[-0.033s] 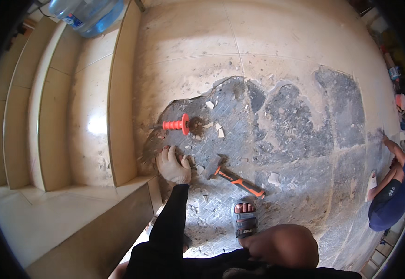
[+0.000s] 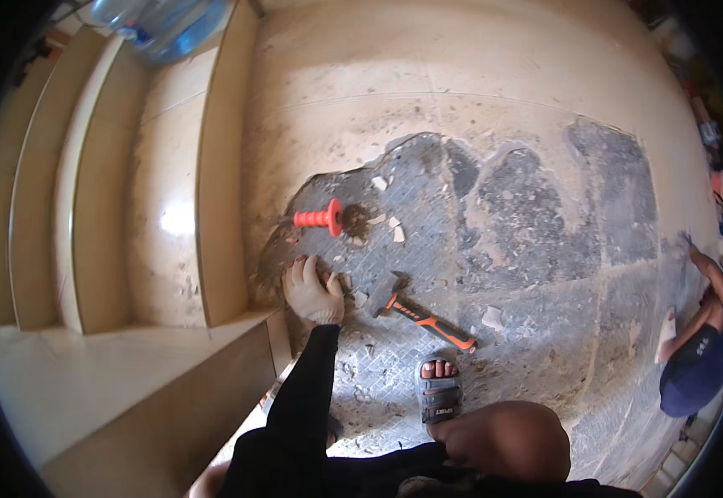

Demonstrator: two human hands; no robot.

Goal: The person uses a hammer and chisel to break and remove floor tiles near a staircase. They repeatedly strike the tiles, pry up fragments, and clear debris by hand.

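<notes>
My left hand, in a pale work glove with fingertips bare, lies palm down on the broken-up floor. Its fingers are spread and point away from me, with nothing visible in them. Just beyond the fingertips is a chisel with a red ribbed grip and round hand guard, its dark blade toward the steps. To the right of the hand rests a hammer with a dark head and an orange and black handle, head toward the glove. Pale tile chips lie scattered around. My right hand is not in view.
Tiled steps rise on the left, with a ledge nearer me. A large blue water bottle stands on a step. My sandalled foot is beside the hammer handle. At far right another person reaches to the floor.
The whole picture has shifted slightly. My left hand, the chisel and the hammer keep their places on the floor.
</notes>
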